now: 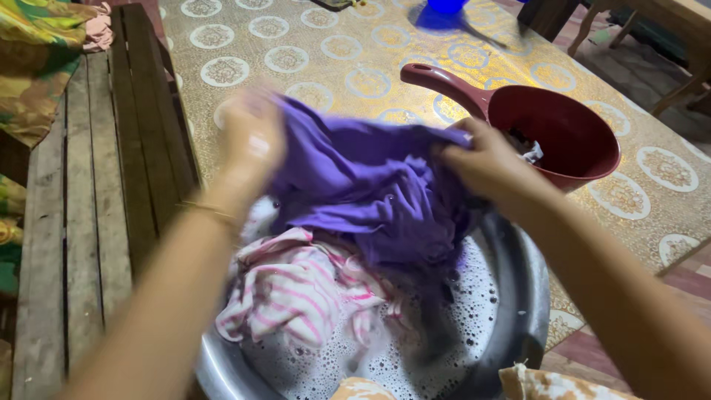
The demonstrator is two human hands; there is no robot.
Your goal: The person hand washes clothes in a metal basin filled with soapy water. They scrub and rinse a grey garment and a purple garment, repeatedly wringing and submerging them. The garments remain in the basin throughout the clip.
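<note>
Both my hands hold a wet purple garment [363, 185] stretched above a metal basin [522, 296] of soapy water. My left hand [252, 137], blurred by motion, grips its left end. My right hand [485, 163] pinches the right end near the basin's far rim. Under the purple cloth a pink-and-white striped garment [296, 292] lies bunched in the suds at the basin's left side.
A dark red plastic dipper [552, 130] with a long handle sits just right of my right hand on a gold patterned floor covering [341, 52]. A wooden bench [96, 170] runs along the left. A blue object [446, 6] lies at the top edge.
</note>
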